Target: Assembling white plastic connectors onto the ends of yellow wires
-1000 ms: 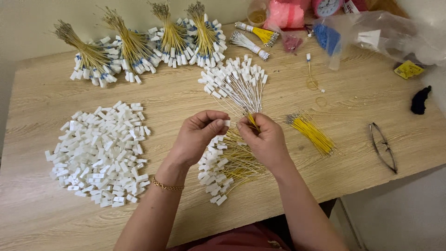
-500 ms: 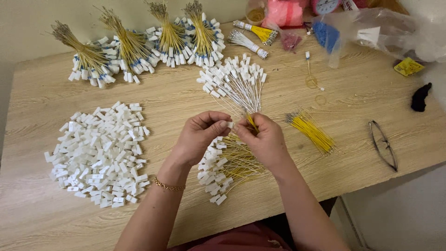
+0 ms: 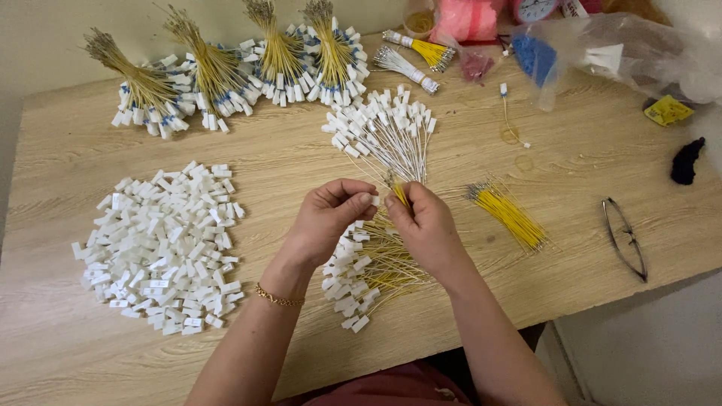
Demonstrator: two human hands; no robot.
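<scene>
I see a small white connector (image 3: pixel 374 200) with a yellow wire (image 3: pixel 401 194) pinched above a loose heap of wired connectors (image 3: pixel 366 274), tags toward seven o'clock, yellow leads toward two o'clock.

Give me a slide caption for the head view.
Both hands, left hand and right hand, pinch a yellow wire over a wooden table.

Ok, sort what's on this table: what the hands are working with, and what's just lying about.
In use:
left hand and right hand, pinching a white connector and yellow wire
white connector pile
loose yellow wires
finished wired connectors

Lying about:
eyeglasses
yellow tag
black cloth scrap
plastic bag
</scene>
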